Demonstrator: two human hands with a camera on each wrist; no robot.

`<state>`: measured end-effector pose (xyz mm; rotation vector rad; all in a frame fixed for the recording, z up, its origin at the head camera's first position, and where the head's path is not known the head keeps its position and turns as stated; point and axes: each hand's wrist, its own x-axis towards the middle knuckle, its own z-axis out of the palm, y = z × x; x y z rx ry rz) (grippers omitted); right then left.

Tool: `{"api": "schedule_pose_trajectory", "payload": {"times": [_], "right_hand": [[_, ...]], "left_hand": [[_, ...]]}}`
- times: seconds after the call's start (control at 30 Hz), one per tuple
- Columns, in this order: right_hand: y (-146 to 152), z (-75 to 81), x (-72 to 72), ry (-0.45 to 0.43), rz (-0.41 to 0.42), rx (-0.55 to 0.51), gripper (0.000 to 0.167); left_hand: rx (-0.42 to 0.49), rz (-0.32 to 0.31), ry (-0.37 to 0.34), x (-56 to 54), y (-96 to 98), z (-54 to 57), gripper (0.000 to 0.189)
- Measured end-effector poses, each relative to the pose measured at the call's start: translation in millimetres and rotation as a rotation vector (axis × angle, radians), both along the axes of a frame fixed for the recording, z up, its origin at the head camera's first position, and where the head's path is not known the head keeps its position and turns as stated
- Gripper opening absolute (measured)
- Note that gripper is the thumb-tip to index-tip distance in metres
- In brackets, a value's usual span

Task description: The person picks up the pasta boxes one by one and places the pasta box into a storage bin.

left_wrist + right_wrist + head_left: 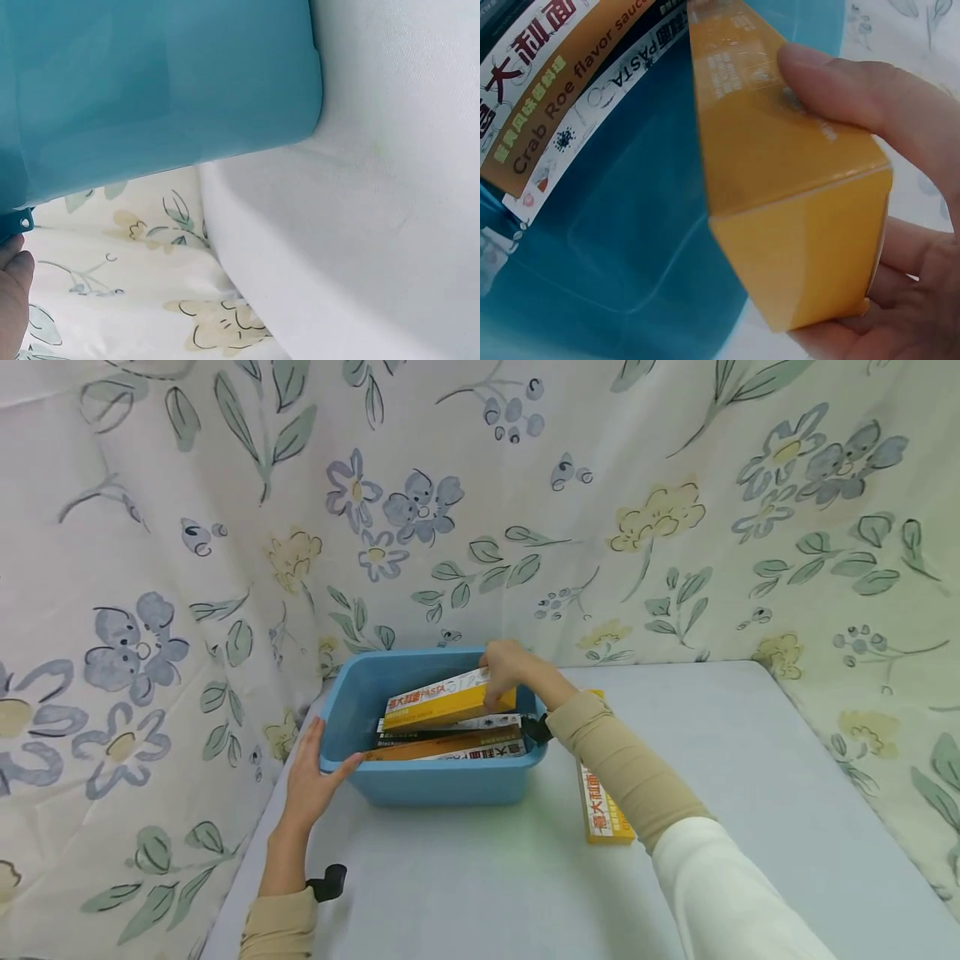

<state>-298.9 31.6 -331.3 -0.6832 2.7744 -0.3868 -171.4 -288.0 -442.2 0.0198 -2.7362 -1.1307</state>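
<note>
My right hand (517, 668) grips the right end of a yellow pasta box (442, 706), thumb on one side and fingers on the other. The box slants over the contents of a blue plastic bin (442, 785), its left end lower. Below it lie several more pasta boxes, among them a brown crab roe sauce box (570, 90) and a dark box (397, 738). At the bin's front left corner, my left hand (309, 789) holds the rim, thumb over the front edge and fingers along the left side. The left wrist view shows its fingertips (19, 262) at the rim.
Another yellow pasta box (606, 814) lies on the white table (465, 877) right of the bin, partly covered by my right forearm. A floral cloth (465, 543) hangs close behind the bin and runs down along the table's left side.
</note>
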Motion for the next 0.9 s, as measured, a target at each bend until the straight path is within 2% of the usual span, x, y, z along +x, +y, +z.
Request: {"api": "schedule_pose_trajectory", "payload": {"times": [0.27, 0.5, 0.9], "right_hand": [[-7.3, -1.7, -2.5, 0.014, 0.018, -0.01, 0.051], [-14.2, -6.4, -2.4, -0.005, 0.045, -0.027, 0.054], [-15.2, -9.4, -5.3, -0.026, -0.006, -0.029, 0.065]], "left_hand": [[0.004, 0.005, -0.014, 1.2, 0.5, 0.9, 0.092], [0.009, 0.008, -0.035, 1.0, 2.6, 0.2, 0.092], [0.012, 0.008, -0.018, 1.0, 2.2, 1.8, 0.092]]}}
